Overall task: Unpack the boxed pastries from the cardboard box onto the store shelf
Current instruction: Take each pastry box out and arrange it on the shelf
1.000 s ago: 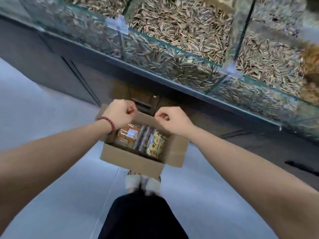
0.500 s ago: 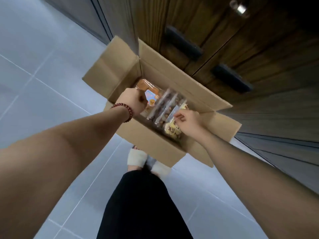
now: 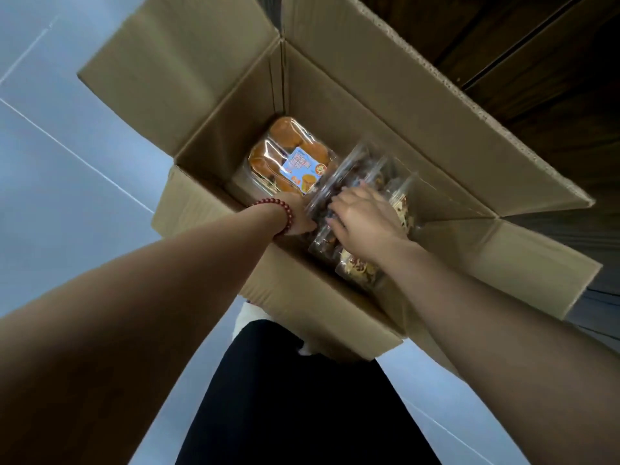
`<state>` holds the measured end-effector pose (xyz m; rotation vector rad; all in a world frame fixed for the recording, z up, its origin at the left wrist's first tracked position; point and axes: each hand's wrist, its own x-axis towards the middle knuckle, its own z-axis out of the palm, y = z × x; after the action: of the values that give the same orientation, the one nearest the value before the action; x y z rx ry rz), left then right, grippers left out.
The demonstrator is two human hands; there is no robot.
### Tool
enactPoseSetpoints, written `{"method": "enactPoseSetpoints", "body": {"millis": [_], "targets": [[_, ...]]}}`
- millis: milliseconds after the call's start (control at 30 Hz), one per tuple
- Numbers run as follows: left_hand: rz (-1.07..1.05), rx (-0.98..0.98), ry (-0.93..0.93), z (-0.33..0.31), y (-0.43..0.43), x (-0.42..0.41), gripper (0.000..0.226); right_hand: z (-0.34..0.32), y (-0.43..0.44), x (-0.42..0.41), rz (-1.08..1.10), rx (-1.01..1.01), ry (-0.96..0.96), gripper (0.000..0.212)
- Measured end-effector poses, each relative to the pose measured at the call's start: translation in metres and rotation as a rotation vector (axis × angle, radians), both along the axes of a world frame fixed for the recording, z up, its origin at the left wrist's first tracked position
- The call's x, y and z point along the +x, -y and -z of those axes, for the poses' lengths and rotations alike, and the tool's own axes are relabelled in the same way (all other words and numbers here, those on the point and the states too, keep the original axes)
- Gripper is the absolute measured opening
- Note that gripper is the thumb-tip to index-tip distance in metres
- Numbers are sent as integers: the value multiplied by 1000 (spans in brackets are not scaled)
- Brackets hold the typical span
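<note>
Down inside an open cardboard box (image 3: 385, 105), a clear pack of dark pastries (image 3: 339, 182) sits tilted near the middle, its far end raised above the packs around it. The plastic is blurred, so the pastries show only as dark brown shapes.

The right hand (image 3: 364, 219) lies over the top of this pack. Its fingers (image 3: 355, 196) are slightly apart and bent over the plastic, gripping it, with the thumb pointing toward the box's left side. The left hand (image 3: 297, 216) reaches in over the box's near wall and meets the left end of the same pack. Its fingers are hidden behind the plastic, so it is impossible to tell whether they are curled or straight. A bracelet of dark red beads (image 3: 281, 213) circles the left wrist.

In the box's far left corner lies a clear pack of round orange muffins (image 3: 288, 142), flat on the bottom, with a light blue label (image 3: 298, 167) on its lid. Against the box's near right side, partly under the right wrist, sits another clear pack of pastries with pale shredded topping (image 3: 355, 271).

All four flaps of the box are folded outward. To the box's left and in front of it is a pale grey tiled floor (image 3: 67, 162). Behind the box and to its right stands dark wooden cabinetry (image 3: 503, 45). Just below the box's near wall, the person's black trouser leg (image 3: 302, 397) fills the bottom of the view, with a bit of white footwear (image 3: 251, 317) showing at the box's edge.
</note>
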<state>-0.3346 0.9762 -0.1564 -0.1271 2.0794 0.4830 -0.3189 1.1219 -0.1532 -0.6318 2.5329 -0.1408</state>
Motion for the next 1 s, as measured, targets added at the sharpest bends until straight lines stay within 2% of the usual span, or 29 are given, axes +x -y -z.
{"method": "enactPoseSetpoints", "body": {"millis": [133,233,367,467,567,633,733,800,900,1000], "targets": [[-136,43,13,13,-6,-2,43,-6,3,2,28,2,-93,30],[-213,54,-29,9,-9,2,49,-12,-6,9,76,89,-68,30],[-325,138,-52,-16,-4,9,44,-33,-33,22,259,245,52,29],[-363,176,-62,-43,11,10,36,-49,-54,28,466,287,245,30],[-392,271,-33,-78,22,3,31,-65,-66,25,725,78,429,32],[-399,340,17,-100,29,-4,26,-85,-64,18,881,-128,465,48],[-449,423,79,-139,41,-17,31,-123,-63,5,1006,-286,358,85],[-434,488,85,-168,51,-27,32,-154,-63,-3,1015,-323,292,97],[-218,554,132,-215,64,-42,31,-206,-65,-11,959,-447,257,92],[-28,559,207,-278,69,-58,35,-273,-66,-12,844,-478,315,64]]}}
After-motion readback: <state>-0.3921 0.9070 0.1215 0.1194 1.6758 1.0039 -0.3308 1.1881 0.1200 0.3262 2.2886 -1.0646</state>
